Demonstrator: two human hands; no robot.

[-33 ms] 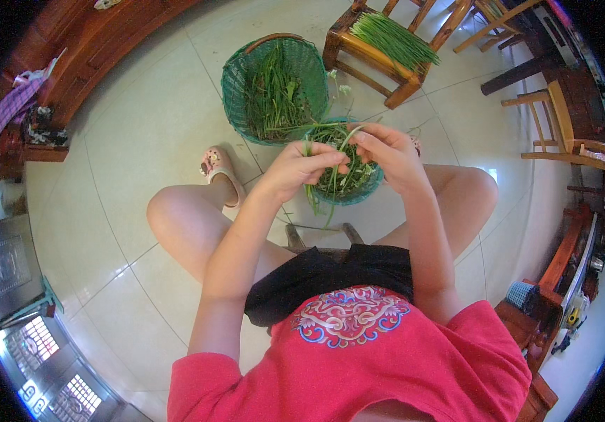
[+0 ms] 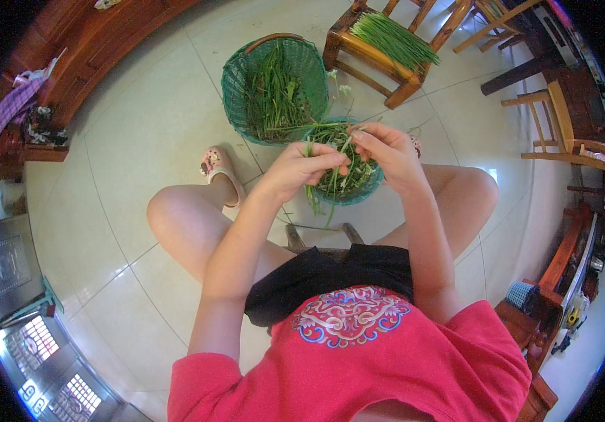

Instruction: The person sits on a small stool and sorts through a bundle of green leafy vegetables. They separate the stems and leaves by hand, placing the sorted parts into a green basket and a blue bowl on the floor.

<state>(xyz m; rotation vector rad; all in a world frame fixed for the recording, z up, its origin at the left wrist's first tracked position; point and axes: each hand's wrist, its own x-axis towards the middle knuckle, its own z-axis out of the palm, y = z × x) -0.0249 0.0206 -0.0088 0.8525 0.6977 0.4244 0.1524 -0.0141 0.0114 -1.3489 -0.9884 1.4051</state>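
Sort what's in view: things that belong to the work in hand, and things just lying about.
Likely in the work:
- stalks in the fingers of both hands
- small basket beneath them
- large basket of greens
- bundle on a chair

Apparently just about:
- purple cloth, left
- blue basket, right
- another chair, right

A bright red short-sleeved fabric top (image 2: 373,366) with a rounded neckline covers the person's upper body. Across its front sits a symmetrical, ornate motif (image 2: 350,316) of curling scrolls in white, pink and blue with touches of yellow. The left sleeve (image 2: 204,383) and right sleeve (image 2: 492,344) are plain red. Below are black shorts (image 2: 330,280), legs bare. The left foot wears a pale pink clog (image 2: 215,163) with small decorations on top and a whitish heel strap. Both the left hand (image 2: 302,169) and right hand (image 2: 389,153) are bare.
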